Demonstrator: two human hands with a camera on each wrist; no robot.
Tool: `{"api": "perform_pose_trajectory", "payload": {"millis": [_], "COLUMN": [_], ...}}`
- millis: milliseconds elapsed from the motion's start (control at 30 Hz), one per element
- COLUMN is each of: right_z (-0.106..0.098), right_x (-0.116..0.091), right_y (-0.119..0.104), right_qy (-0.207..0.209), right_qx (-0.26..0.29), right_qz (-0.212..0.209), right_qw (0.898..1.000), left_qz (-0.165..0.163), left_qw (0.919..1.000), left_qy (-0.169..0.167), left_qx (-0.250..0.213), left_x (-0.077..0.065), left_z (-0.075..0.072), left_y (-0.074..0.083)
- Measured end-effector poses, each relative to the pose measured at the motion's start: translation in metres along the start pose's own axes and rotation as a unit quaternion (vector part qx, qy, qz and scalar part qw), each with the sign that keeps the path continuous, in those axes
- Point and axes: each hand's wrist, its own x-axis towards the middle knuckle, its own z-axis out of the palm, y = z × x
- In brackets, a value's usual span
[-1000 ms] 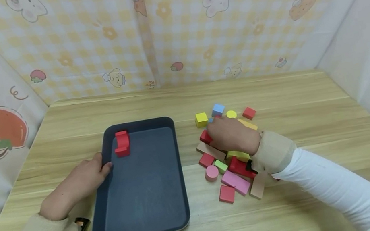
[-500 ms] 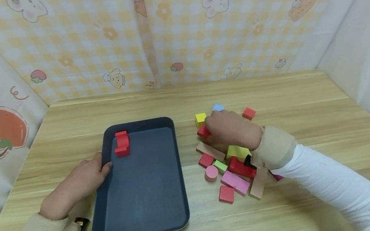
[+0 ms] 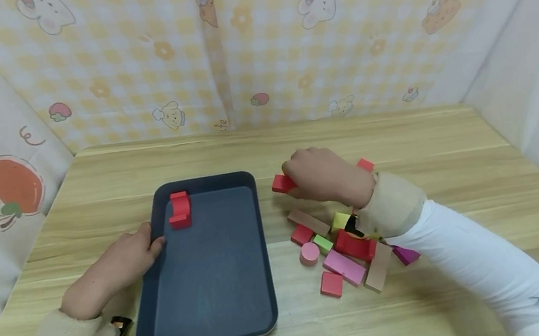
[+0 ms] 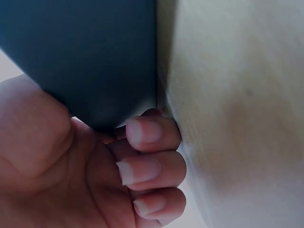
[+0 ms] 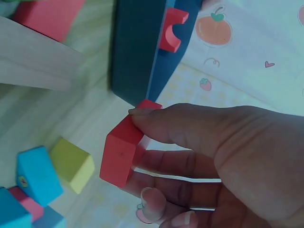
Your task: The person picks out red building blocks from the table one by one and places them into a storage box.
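My left hand (image 3: 118, 270) grips the left wall of the dark blue-grey tray (image 3: 210, 279), thumb over the rim and fingers curled outside. In the left wrist view those fingers (image 4: 152, 171) sit low beside the table. Inside the tray, near its far left corner, lies a red arch-shaped block (image 3: 180, 211). To the right of the tray, my right hand (image 3: 327, 177) pinches a red block (image 5: 122, 152) between thumb and fingers. The right wrist view shows this block raised above the table. Several blocks behind my right hand are hidden in the head view.
Loose blocks lie right of the tray: a pink cylinder (image 3: 309, 253), a green block (image 3: 323, 243), a red arch (image 3: 355, 244), a pink block (image 3: 344, 267), a wooden block (image 3: 379, 268) and a purple one (image 3: 406, 254). A patterned curtain (image 3: 258, 39) stands behind the table.
My right hand has picked up the red block from the pile and moved slightly up and to the left with it. My left hand still holds the tray in place.
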Motion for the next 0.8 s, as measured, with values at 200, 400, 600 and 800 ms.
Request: {"api": "perform_pose_trajectory", "payload": {"millis": [200, 400, 600, 800], "right_z": [-0.01, -0.018, -0.022, -0.026], "right_x": [0.009, 0.017, 0.026, 0.036], "right_y": [-0.003, -0.01, -0.019, -0.029], "right_qy": [0.014, 0.013, 0.011, 0.012], "right_qx": [-0.019, -0.021, -0.024, -0.027], "right_qz": [-0.022, -0.024, -0.028, -0.041], "right_qw": [0.999, 0.999, 0.999, 0.999], "left_qz": [0.0, -0.003, -0.005, -0.007], "left_qw": [1.0, 1.0, 1.0, 0.9998], "left_qy": [0.002, 0.002, 0.006, 0.011], "left_qx": [0.003, 0.0, 0.004, 0.012], "left_x": [0.0, 0.0, 0.001, 0.002], "left_z": [0.001, 0.0, 0.001, 0.002], "left_y": [-0.001, -0.001, -0.001, -0.001]}}
